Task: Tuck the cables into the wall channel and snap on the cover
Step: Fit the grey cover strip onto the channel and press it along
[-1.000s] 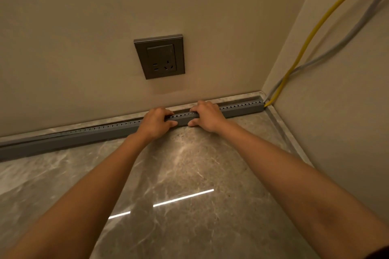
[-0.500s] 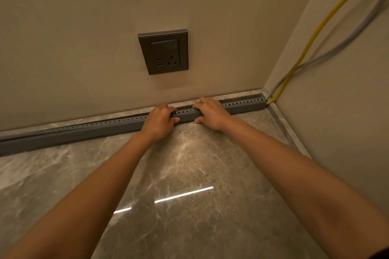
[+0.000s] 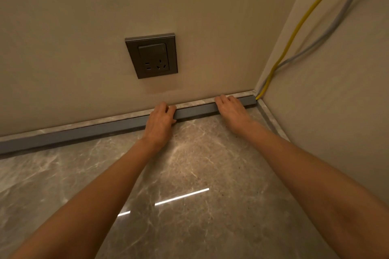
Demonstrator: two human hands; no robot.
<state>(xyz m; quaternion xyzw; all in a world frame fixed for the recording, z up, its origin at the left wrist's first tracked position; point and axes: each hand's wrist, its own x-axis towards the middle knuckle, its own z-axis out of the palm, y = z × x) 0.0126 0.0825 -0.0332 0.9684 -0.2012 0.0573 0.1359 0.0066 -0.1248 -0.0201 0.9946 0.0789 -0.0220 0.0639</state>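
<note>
Both arms out in front of me, both hands low, set apart from each other on the channel cover (image 3: 195, 109).

My left forearm (image 3: 101, 185) is bare and runs up from the lower left, wrist straight. My left hand (image 3: 161, 121) is knuckles up, its fingers curled over the cover's top edge and its thumb on the front face, pinching it. My right forearm (image 3: 305, 164) is bare and comes in from the lower right. My right hand (image 3: 231, 109) lies palm down, fingers laid across the top towards the wall; its thumb is hidden.
</note>
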